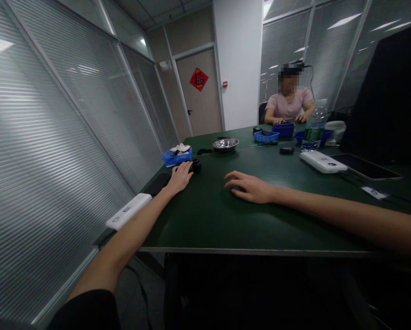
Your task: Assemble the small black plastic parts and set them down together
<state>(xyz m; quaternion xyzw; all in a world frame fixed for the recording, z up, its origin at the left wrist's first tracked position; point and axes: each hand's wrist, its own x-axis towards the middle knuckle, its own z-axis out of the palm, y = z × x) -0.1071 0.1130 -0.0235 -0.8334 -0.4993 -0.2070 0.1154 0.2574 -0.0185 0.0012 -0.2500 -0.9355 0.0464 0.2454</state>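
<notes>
My left hand (180,177) reaches forward on the left side of the green table, its fingers over a black rounded object (197,166). The fingers cover part of this object, so its kind is unclear. Just beyond it sits a blue basket (177,158) with white and dark items in it. Nearer to me, a flat black item (158,184) lies by my left wrist. My right hand (250,187) is low over the middle of the table, palm down, fingers apart and slightly bent, holding nothing.
A metal bowl (226,145) stands farther back. On the left edge lies a white power bank (129,211). To the right are another power bank (323,162), a phone or tablet (366,167), a water bottle (314,128) and blue trays (266,137). A person (287,105) sits across the table.
</notes>
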